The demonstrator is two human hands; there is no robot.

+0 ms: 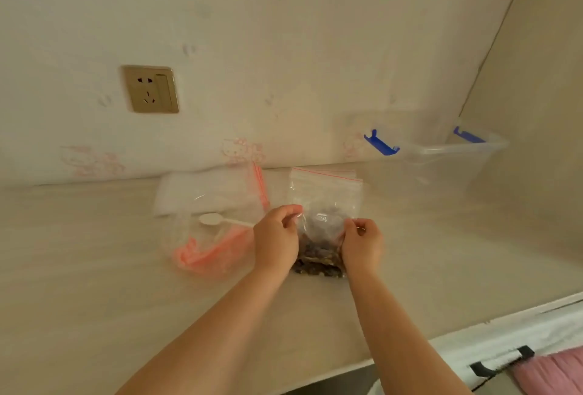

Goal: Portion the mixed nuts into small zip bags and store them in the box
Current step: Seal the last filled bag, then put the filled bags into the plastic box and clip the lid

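A clear zip bag of mixed nuts point(318, 263) stands on the beige counter point(94, 268) in the middle of the view, dark nuts heaped at its bottom. My left hand point(276, 241) pinches the bag's left edge near the top. My right hand point(362, 243) pinches its right edge. Behind it lies an empty small zip bag point(325, 188) with a red seal line. Left of my hands a pile of small zip bags point(211, 249) with red strips carries a white plastic spoon point(217, 220). The clear storage box point(441, 170) with blue latches stands at the back right, without a lid.
A wall with a gold socket plate point(151, 89) backs the counter. A side wall closes the right end behind the box. The counter's front edge runs diagonally at the lower right, with white and pink fabric point(552, 366) below it.
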